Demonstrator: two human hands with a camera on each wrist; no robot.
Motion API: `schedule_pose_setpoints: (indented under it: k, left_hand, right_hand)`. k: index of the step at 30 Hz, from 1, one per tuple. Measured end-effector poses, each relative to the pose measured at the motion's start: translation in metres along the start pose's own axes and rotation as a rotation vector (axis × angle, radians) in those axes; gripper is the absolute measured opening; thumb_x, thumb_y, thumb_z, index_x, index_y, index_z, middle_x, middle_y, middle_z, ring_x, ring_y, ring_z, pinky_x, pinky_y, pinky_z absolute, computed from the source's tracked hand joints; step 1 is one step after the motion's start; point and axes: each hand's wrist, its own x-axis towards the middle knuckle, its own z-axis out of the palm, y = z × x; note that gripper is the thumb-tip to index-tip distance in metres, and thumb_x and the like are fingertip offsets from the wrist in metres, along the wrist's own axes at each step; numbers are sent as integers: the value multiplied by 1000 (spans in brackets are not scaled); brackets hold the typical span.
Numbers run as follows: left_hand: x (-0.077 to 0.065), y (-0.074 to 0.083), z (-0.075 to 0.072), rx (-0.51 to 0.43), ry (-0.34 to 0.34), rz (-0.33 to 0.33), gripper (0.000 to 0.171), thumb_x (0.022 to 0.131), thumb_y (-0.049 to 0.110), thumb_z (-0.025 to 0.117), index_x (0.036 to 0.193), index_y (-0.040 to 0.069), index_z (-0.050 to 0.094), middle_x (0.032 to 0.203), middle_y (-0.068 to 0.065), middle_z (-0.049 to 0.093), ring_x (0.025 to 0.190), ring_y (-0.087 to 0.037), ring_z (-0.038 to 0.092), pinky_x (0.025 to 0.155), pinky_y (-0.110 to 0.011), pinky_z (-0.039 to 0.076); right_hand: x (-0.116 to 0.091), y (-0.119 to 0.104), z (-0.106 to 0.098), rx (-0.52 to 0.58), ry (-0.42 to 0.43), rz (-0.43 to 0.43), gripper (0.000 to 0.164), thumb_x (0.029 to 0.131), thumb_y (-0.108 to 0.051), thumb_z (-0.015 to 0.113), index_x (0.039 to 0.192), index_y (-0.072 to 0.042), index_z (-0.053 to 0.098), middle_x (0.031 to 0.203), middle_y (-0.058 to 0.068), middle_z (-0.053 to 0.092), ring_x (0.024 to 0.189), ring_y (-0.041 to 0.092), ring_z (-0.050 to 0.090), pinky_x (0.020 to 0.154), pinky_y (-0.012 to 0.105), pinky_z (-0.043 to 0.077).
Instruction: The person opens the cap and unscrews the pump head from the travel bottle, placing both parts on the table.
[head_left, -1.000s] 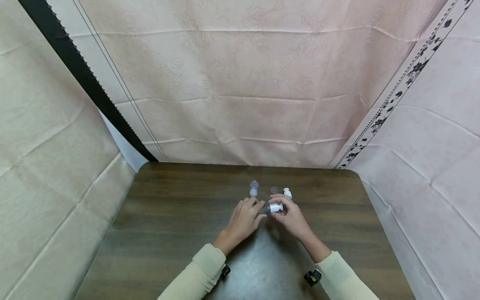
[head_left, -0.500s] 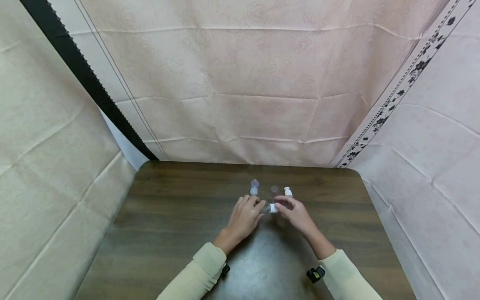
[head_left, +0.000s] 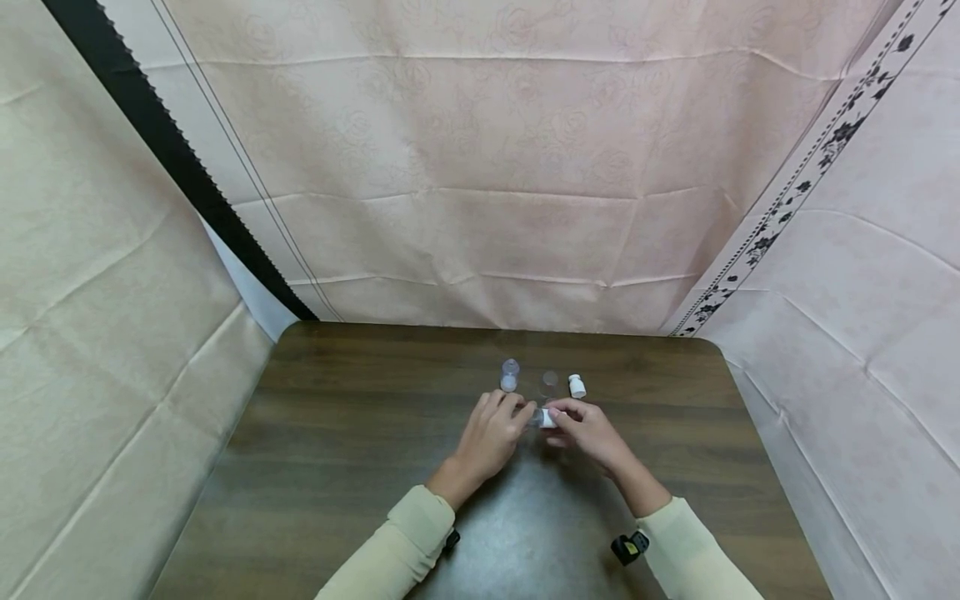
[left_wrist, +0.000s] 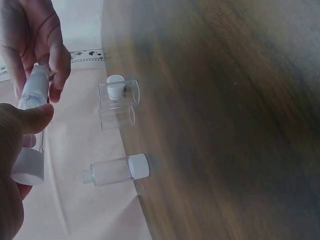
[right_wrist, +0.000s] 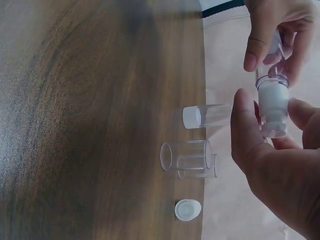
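Between both hands is a small clear pump bottle (head_left: 547, 418) with a white collar (right_wrist: 273, 97) and a white base (left_wrist: 28, 166). My left hand (head_left: 487, 435) grips the bottle's clear body, its thumb (left_wrist: 39, 120) lying along the side. From the right, my right hand (head_left: 592, 432) holds the white collar end, thumb and fingers on either side in the right wrist view. Beyond the hands stands a second clear bottle (left_wrist: 111, 171) with a white base. Beside it are two clear open cylinders (right_wrist: 186, 146), overlapping in the wrist views, and a white pump head (right_wrist: 188, 210).
The brown wooden table (head_left: 337, 467) has rounded far corners. Pale cloth (head_left: 487, 208) hangs behind it, with more cloth at both sides. A small black device (head_left: 630, 547) sits at the right sleeve's cuff.
My right hand's fingers have shifted on the collar, and the bottle's white part now shows closer to my left hand. My left hand keeps nearly the same place.
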Motion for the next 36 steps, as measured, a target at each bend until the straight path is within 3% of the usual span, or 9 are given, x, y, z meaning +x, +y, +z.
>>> schedule_pose_setpoints:
  k: [6,10,19,26,32,36]
  left_hand:
    - [-1,3,-2,-86,-24,-61,29,87,23,85,114,16,77,104,-4,71,88,-20,64,69,-31,47]
    - [-1,5,-5,-172,-60,-126,34,85,27,87,115,16,77,107,-3,71,89,-19,63,72,-32,48]
    - [2,5,-11,-248,-181,-220,37,87,30,85,120,15,75,110,-2,70,91,-18,63,77,-32,50]
    - [5,5,-14,-335,-279,-286,37,90,30,82,124,15,74,109,-2,69,91,-18,64,80,-36,54]
    - [6,4,-15,-378,-285,-300,37,88,28,84,121,14,75,106,-3,68,89,-18,64,81,-37,56]
    - [5,4,-15,-381,-287,-304,37,87,29,85,120,14,76,105,-3,69,90,-19,65,81,-38,56]
  right_hand:
    - [1,0,0,18,14,-26,31,104,-12,61,128,8,61,123,20,64,102,18,70,97,49,56]
    - [0,0,-1,-41,37,-64,28,100,-10,68,125,3,65,124,20,65,102,19,68,95,50,58]
    - [-2,-1,2,-163,101,-165,28,94,-1,73,121,-3,70,125,18,68,107,18,67,84,26,57]
    - [-4,4,5,-192,114,-294,31,91,6,72,121,-2,69,124,20,68,107,19,62,86,21,53]
    - [-7,7,8,-166,108,-348,32,91,6,72,121,-4,68,125,18,66,108,17,60,88,19,53]
    - [-9,6,8,-148,89,-360,35,91,6,73,125,-2,67,133,18,64,117,16,61,93,18,53]
